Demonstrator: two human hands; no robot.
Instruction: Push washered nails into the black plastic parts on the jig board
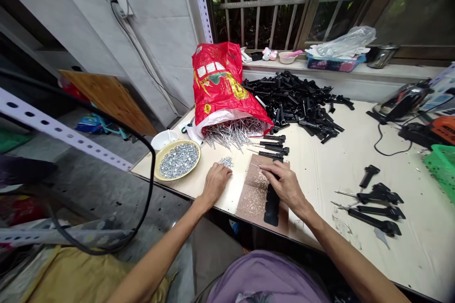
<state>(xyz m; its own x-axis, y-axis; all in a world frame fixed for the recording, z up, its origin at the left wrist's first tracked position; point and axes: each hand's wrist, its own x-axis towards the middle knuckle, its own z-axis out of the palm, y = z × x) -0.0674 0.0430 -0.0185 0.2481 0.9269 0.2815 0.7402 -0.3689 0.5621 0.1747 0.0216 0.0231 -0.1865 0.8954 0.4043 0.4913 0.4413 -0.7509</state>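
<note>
My left hand (216, 183) rests on the table with its fingers curled together, beside a small heap of tiny silver metal pieces (226, 162). Whatever its fingertips hold, if anything, is too small to make out. In my right hand (284, 185) a thin metal rod (255, 165) is pinched, pointing left over a brown board (250, 194) strewn with light crumbs. Under that hand a black strip (272, 208) lies along the board. Just beyond, several black-handled tools with thin metal shafts (272, 149) lie side by side.
A yellowish bowl of silver pieces (196, 161) stands left, by a white bowl (164, 138). A red bag (218, 85) spills metal rods (231, 132). Behind is a heap of black handles (295, 99); more black tools (377, 210) and a green basket (441, 170) lie right.
</note>
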